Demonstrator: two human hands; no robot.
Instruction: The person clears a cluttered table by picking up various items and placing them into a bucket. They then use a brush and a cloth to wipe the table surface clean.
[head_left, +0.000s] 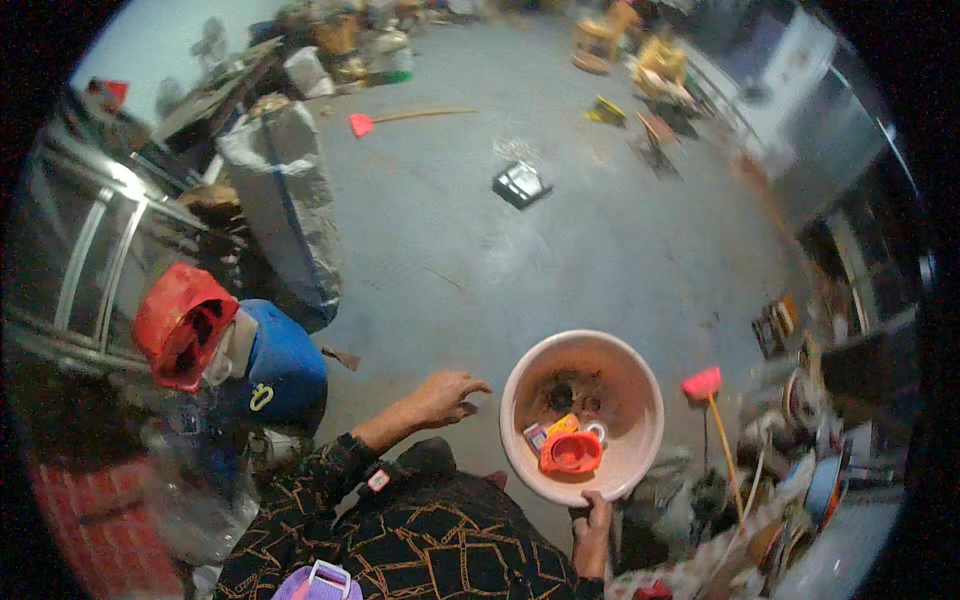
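Note:
My right hand (592, 521) grips the near rim of a large pale pink plastic basin (512, 450), its thumb over the edge. Inside the basin lie an orange-red plastic item (571, 453), a small yellow-orange packet (564, 425), a small box (536, 437) and a white ring-shaped item (597, 430), with dark residue on the basin's inner wall. To the left of the basin my left hand (442, 399) is held out with nothing in it, its fingers apart and pointing towards the rim without touching it.
At the left stand a red plastic bag (180, 322), a blue container (289, 367) and a tall woven sack (277, 195). A black tray-like item (521, 185) lies on the grey floor ahead. One pink-headed broom (420, 115) lies farther off; another (701, 384) is at right, near piled household items.

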